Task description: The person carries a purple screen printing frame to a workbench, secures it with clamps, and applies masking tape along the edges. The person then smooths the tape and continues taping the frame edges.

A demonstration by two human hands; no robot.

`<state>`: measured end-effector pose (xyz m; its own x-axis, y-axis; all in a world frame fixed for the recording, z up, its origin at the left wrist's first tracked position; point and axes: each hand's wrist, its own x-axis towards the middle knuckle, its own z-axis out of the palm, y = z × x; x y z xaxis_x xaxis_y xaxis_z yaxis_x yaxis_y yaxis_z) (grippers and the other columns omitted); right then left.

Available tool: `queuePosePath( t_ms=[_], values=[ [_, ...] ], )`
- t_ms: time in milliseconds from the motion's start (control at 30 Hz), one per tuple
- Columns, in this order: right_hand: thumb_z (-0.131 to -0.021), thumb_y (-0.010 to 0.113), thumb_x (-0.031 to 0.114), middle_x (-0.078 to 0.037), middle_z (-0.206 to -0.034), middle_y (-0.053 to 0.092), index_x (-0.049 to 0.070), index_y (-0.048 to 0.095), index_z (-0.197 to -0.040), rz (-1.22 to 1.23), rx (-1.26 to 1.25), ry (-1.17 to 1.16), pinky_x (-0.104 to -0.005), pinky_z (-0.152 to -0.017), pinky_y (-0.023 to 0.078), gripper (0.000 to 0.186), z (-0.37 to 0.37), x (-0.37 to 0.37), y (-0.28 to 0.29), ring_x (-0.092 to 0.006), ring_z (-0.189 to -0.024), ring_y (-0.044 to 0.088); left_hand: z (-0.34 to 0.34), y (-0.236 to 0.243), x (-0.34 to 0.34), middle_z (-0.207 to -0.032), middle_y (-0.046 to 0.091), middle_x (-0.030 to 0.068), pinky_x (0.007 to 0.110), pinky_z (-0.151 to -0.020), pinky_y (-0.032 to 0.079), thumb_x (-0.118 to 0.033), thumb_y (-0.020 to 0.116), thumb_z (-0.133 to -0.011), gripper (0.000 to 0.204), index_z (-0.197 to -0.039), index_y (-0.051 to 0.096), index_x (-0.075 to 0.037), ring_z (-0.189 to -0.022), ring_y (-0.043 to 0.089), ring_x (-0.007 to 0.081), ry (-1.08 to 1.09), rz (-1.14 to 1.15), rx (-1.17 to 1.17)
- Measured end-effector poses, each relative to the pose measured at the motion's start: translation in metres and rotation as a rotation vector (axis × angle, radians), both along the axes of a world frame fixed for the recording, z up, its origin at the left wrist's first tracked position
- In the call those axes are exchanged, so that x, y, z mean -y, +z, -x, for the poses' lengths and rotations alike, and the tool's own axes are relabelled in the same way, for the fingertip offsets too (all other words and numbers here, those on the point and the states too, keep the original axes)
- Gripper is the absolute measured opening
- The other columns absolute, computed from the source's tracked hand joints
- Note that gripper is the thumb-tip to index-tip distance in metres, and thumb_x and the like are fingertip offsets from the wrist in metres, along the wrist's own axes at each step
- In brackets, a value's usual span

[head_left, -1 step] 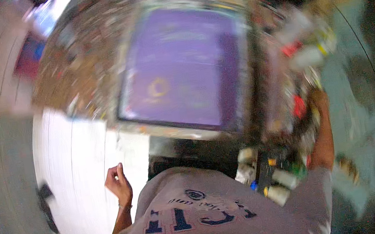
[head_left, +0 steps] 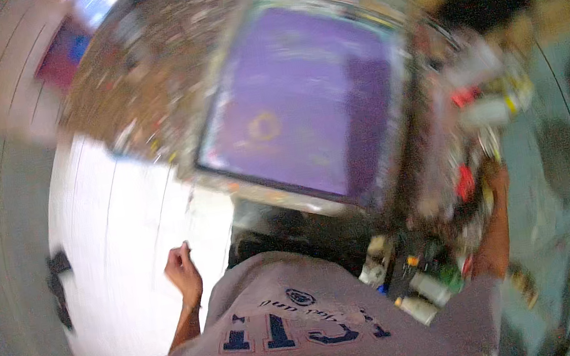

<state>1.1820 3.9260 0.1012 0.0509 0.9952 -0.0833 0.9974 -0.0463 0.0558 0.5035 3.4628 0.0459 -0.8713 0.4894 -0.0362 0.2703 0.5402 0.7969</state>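
The left hand [head_left: 182, 270] is curled up, holding nothing I can see — the right hand is hidden among bottles [head_left: 485, 85] beside the purple screen [head_left: 303, 101] — a bump could tip them.

bench [head_left: 139, 89] - paint-spattered | on it - purple framed screen [head_left: 303, 101] | bottles [head_left: 488, 103] at right

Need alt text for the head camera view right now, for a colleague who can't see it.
A purple screen-printing frame lies on a paint-spattered table. The person's left hand is loosely closed over a white board; the right arm reaches among blurred bottles.
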Motion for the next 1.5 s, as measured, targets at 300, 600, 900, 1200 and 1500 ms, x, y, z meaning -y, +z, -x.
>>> queuePosePath(
  t_ms=[300,600,900,1200,1500],
  values=[
    [-0.081,0.070,0.036,-0.019,-0.102,0.068,0.000,0.051,-0.127,-0.422,0.143,-0.256,-0.0442,-0.073,0.054,0.061,-0.057,0.016,-0.023,-0.0350,-0.089,0.064,-0.048,-0.258,0.079,-0.085,0.069,0.0104,0.036,-0.069,0.050,-0.043,0.046,-0.099,0.051,-0.088,0.069,0.000,-0.078,0.063,0.0171,-0.389,0.244,1.072],
    [-0.085,0.072,0.038,-0.017,-0.095,0.071,0.006,0.046,-0.135,-0.744,0.301,-0.314,-0.0452,-0.072,0.056,0.066,-0.021,0.087,0.152,-0.0320,-0.091,0.067,0.004,-0.228,-0.046,-0.090,0.070,0.0100,0.034,-0.068,0.052,-0.035,0.052,-0.096,0.040,-0.092,0.070,0.000,-0.081,0.065,0.0180,-0.369,0.587,0.925],
    [-0.090,0.066,0.007,-0.021,-0.109,0.068,0.004,0.041,-0.137,-0.820,-0.695,-0.316,-0.0357,-0.093,0.049,0.053,0.193,0.159,0.171,-0.0233,-0.106,0.063,0.063,-0.223,-0.042,-0.095,0.071,0.0096,0.033,-0.068,0.053,-0.027,0.058,-0.094,0.030,-0.095,0.071,0.000,-0.085,0.068,0.0188,-0.576,0.699,0.764],
    [-0.075,0.074,-0.009,-0.021,-0.106,0.069,0.009,0.037,-0.126,-0.470,-1.679,-0.014,-0.0293,-0.079,0.053,0.066,0.340,0.219,0.119,-0.0204,-0.092,0.067,0.153,-0.030,-0.039,-0.092,0.073,0.0072,0.029,-0.056,0.053,-0.018,0.063,-0.092,0.020,-0.098,0.072,-0.001,-0.080,0.070,0.0140,-0.995,0.558,1.310],
    [-0.077,0.080,0.003,-0.015,-0.113,0.061,0.004,0.039,-0.120,-0.179,-1.365,0.316,-0.0359,-0.089,0.050,0.060,0.424,0.250,0.092,-0.0238,-0.110,0.061,-0.007,0.208,-0.187,-0.125,0.058,0.0173,0.037,-0.098,0.044,-0.010,0.068,-0.084,0.043,-0.125,0.060,-0.001,-0.114,0.057,0.0303,-1.184,-0.653,-0.179]
  ],
)
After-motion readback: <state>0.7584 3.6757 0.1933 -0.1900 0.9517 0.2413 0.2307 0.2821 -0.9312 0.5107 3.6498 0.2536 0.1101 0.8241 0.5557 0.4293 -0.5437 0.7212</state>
